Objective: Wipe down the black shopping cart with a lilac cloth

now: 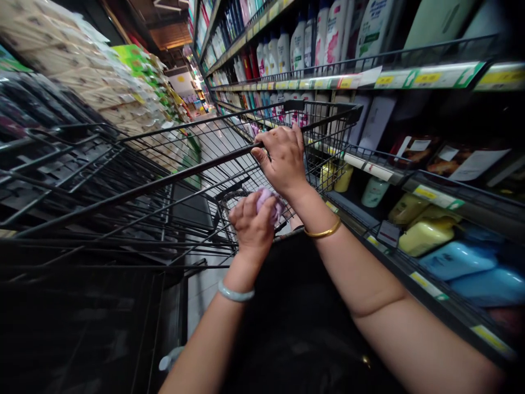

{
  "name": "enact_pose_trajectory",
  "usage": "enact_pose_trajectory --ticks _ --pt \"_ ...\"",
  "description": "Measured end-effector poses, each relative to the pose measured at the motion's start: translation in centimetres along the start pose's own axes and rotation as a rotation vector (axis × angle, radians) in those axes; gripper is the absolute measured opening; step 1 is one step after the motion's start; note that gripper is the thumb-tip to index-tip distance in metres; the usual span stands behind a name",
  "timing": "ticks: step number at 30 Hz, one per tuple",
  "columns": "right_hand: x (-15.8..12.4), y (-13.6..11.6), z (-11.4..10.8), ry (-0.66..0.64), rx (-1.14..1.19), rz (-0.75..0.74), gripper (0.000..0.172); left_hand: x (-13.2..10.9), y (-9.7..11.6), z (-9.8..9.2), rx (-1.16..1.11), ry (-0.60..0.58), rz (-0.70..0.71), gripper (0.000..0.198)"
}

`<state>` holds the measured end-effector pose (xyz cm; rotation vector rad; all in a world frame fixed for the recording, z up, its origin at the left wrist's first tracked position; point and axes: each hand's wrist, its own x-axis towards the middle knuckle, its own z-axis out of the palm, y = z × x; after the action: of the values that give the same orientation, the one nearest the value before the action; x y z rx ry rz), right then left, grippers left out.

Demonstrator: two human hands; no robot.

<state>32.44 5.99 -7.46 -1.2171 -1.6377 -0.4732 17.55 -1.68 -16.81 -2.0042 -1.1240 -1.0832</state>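
The right hand [283,161] is closed over the dark top bar [172,178] of a black wire shopping cart [213,139], fingers curled over the far side and knuckles up. The bar's long axis runs slantwise through the fist: it drops away to the left of the hand and goes on up and to the right past the fingers toward the cart's far corner. The cart's basket stretches forward from that hand, its length pointing down the aisle. Just below and a little to the left, close to the right wrist, the left hand [251,227] is bunched into a fist around a small lilac wad [268,201] of soft, crumpled stuff; whether it is cloth or paper cannot be told. The wad sticks out of the top of the fist on the thumb side, toward the right wrist, and has no clear long axis. A gold bangle [323,232] sits on the right wrist and a pale green bangle [235,294] on the left. To the right of both hands run store shelves [430,76] with white bottles [328,33] above hand level and yellow packs [424,235] and blue packs [455,257] below it. Well to the left of the hands, beyond the cart, stand stacked wrapped packs [102,82].
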Motion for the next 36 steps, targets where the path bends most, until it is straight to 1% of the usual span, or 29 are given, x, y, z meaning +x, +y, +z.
enact_pose_trajectory --ticks 1,3,5,6,8,10,11,13,15,18,19,21,23,25,27,29,32,34,36 --pt "0.0 0.1 0.1 0.005 0.002 -0.005 0.075 0.1 0.0 0.2 0.004 -0.028 0.002 0.027" --pt "0.0 0.1 0.1 0.001 -0.008 -0.014 0.075 -0.7 0.0 1.1 -0.004 -0.141 0.035 0.029" --pt "-0.1 0.1 0.0 -0.015 -0.036 -0.016 0.074 -2.7 0.3 2.1 -0.028 -0.274 0.065 0.031" --pt "-0.1 0.0 -0.1 -0.024 -0.052 -0.017 0.074 -4.0 0.5 2.5 -0.037 -0.314 0.069 0.032" --pt "-0.1 -0.1 -0.3 -0.031 -0.077 -0.02 0.072 -6.2 0.8 3.1 -0.047 -0.358 0.071 0.028" --pt "-0.1 -0.2 -0.4 -0.033 -0.088 -0.022 0.071 -7.4 1.0 2.9 -0.041 -0.36 0.06 0.024" --pt "-0.1 -0.3 -0.5 -0.037 -0.092 -0.021 0.07 -7.6 1.0 2.6 -0.035 -0.353 0.051 0.023" --pt "-0.1 -0.3 -0.5 -0.054 -0.102 -0.016 0.07 -7.1 0.5 1.6 -0.017 -0.321 0.02 0.026" --pt "-0.1 -0.2 -0.5 -0.071 -0.102 -0.016 0.07 -6.1 -0.4 0.7 0.003 -0.262 -0.024 0.028" --pt "0.0 0.0 -0.4 -0.065 -0.064 -0.021 0.076 -5.8 -1.7 0.1 0.019 -0.186 -0.032 0.03" --pt "0.0 0.0 -0.4 -0.054 -0.046 -0.022 0.078 -6.2 -1.9 0.2 0.018 -0.186 -0.012 0.032" --pt "0.0 0.0 -0.4 -0.03 -0.015 -0.024 0.081 -7.5 -1.8 0.6 0.009 -0.221 0.035 0.034" --pt "0.0 0.0 -0.4 -0.021 -0.01 -0.023 0.081 -8.9 -1.2 1.0 -0.004 -0.256 0.061 0.03" --pt "0.0 0.0 -0.4 -0.027 -0.028 -0.021 0.08 -9.8 -0.5 1.0 -0.016 -0.273 0.06 0.024" --pt "0.0 0.0 -0.4 -0.029 -0.035 -0.023 0.08 -9.5 0.0 0.6 -0.022 -0.276 0.027 0.022" --pt "0.0 0.1 -0.3 -0.018 -0.015 -0.028 0.081 -8.3 0.0 -0.1 -0.017 -0.265 -0.027 0.023" --pt "-0.1 0.1 -0.2 -0.004 0.021 -0.017 0.084 -6.4 -0.9 -1.1 -0.003 -0.173 -0.125 0.025" --pt "-0.1 0.1 -0.2 -0.005 0.03 -0.008 0.083 -6.3 -1.5 -1.2 -0.006 -0.146 -0.158 0.026" --pt "-0.1 0.0 -0.3 -0.006 0.028 -0.006 0.084 -7.4 -1.7 -0.9 -0.027 -0.201 -0.134 0.026"
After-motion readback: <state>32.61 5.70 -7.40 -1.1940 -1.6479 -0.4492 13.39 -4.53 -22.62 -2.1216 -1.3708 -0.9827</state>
